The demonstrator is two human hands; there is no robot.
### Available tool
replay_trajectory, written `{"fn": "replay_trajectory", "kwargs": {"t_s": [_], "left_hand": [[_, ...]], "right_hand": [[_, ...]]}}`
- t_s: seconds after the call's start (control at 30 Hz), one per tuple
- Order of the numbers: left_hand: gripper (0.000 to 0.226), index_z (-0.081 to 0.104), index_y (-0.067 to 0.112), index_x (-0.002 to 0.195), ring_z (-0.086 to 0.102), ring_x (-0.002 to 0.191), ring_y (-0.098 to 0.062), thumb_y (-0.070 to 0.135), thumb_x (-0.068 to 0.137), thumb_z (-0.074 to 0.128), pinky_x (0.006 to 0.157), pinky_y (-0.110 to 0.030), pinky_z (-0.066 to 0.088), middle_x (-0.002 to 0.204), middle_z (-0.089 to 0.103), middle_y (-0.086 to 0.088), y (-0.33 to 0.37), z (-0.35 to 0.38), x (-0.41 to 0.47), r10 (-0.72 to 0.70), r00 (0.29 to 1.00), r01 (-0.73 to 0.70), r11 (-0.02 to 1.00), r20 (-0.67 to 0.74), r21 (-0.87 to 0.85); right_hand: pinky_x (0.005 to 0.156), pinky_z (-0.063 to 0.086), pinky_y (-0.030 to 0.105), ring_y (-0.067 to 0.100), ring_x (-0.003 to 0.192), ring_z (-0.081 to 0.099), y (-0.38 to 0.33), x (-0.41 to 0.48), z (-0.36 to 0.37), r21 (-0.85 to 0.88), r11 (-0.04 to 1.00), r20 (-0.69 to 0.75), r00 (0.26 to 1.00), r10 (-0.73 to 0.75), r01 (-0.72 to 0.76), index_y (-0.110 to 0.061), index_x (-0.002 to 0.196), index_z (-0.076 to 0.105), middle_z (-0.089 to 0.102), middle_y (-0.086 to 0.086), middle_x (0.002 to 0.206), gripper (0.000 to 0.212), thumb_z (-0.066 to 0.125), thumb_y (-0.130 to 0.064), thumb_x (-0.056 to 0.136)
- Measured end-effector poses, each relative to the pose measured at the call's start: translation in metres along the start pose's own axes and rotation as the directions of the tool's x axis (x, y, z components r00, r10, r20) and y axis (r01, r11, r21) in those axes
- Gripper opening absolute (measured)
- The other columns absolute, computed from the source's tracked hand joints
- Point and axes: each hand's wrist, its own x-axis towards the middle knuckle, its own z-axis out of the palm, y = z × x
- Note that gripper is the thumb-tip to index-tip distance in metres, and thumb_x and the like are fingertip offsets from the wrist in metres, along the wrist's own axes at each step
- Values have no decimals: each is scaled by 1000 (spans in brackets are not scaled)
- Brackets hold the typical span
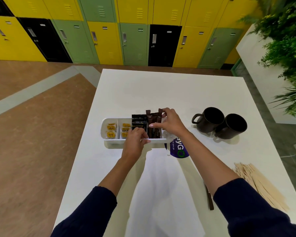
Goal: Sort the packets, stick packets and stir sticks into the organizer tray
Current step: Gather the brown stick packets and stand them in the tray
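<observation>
— What is the right hand [170, 123] doing?

— It pinches the brown stick packets [154, 124] near their tops, with the thumb on the front and the fingers hooked over the back. They stand upright toward the right end of the tray [115, 119]. I'd say the grip keeps them bunched and upright while they settle in.

— And the left hand [135, 140]?

— Its fingers are curled at the tray's near wall, right at the foot of the black packets [139, 121]. It looks like a steadying hold so the tray does not slide. Whether it also pinches a packet I cannot tell.

— How is the tray filled?

— Yellow tea packets [111, 130] lie in the two left compartments. The black packets stand next to them, then the sticks. Each kind has its own slot, which is the point of the sorting.

— What lies outside it?

— The wooden stir sticks [261, 183] are heaped at the table's near right edge, well apart from the tray. A loose stick packet [210, 200] lies flat beside the right forearm. Both are yet to be sorted, I judge.

— Anything else?

— Two dark mugs [219, 123] touch each other to the right of the tray. A clear bag [178, 149] with a purple label sits just beside the tray's right end, on the white table [161, 89].
</observation>
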Motion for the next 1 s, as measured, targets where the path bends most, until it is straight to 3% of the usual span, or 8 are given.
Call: {"fn": "replay_trajectory", "kwargs": {"t_s": [0.13,0.27,0.37,0.43,0.53,0.73,0.9,1.0], "left_hand": [[12,62,10,85,40,89,-14,16,80,71,63,-20,19,86,51,6,1,-1,1,-14,1000,14,1000,9,-12],[11,62,11,83,40,88,-14,15,79,71,63,-20,19,85,51,6,2,-2,1,-28,1000,29,999,11,-26],[11,61,10,81,42,89,-16,16,79,71,67,-22,22,85,51,5,2,-2,1,-36,999,36,999,19,-27],[11,61,11,79,43,89,-17,16,79,71,69,-23,25,84,52,4,2,-2,2,-34,999,34,999,27,-26],[12,60,12,78,43,87,-17,16,79,71,69,-25,25,83,51,5,2,-2,2,-30,999,31,999,32,-25],[12,61,11,78,43,87,-17,15,78,72,68,-25,25,83,51,4,2,-3,2,-26,999,26,999,30,-26],[12,61,10,83,43,91,-17,16,80,71,72,-25,28,87,51,4,2,-3,1,-17,999,17,1000,37,-1],[12,60,9,88,44,95,-20,13,82,69,74,-23,28,90,49,3,2,-2,-4,9,1000,-9,1000,15,9]], "right_hand": [[84,39,23,21,109,52,-3,10,10,-54,998,44,999,-28,30,-9,119,57,45,9,116,74,90,-31,57],[93,48,35,29,106,57,-5,14,16,-21,999,14,999,-33,33,-13,114,60,46,9,113,66,91,-23,55],[89,47,31,28,103,57,-4,14,19,-5,999,-3,999,-41,41,-13,113,61,49,14,116,62,89,-20,58],[83,44,27,24,98,55,-3,14,20,-2,999,-7,999,-50,50,-13,114,60,50,12,113,61,88,-19,60],[83,48,32,22,87,54,-3,13,20,4,998,-38,997,-67,67,-15,110,61,47,7,105,55,87,-19,61],[75,52,30,9,60,53,2,9,22,62,994,-99,992,-82,88,-13,112,60,47,7,106,52,84,-14,66],[82,53,31,27,83,64,2,4,21,106,992,-110,992,-60,72,-15,118,56,48,12,117,62,86,-15,64],[71,48,16,23,82,63,3,0,15,132,989,-101,994,-50,63,-14,125,52,45,10,120,69,86,-15,65]]}}
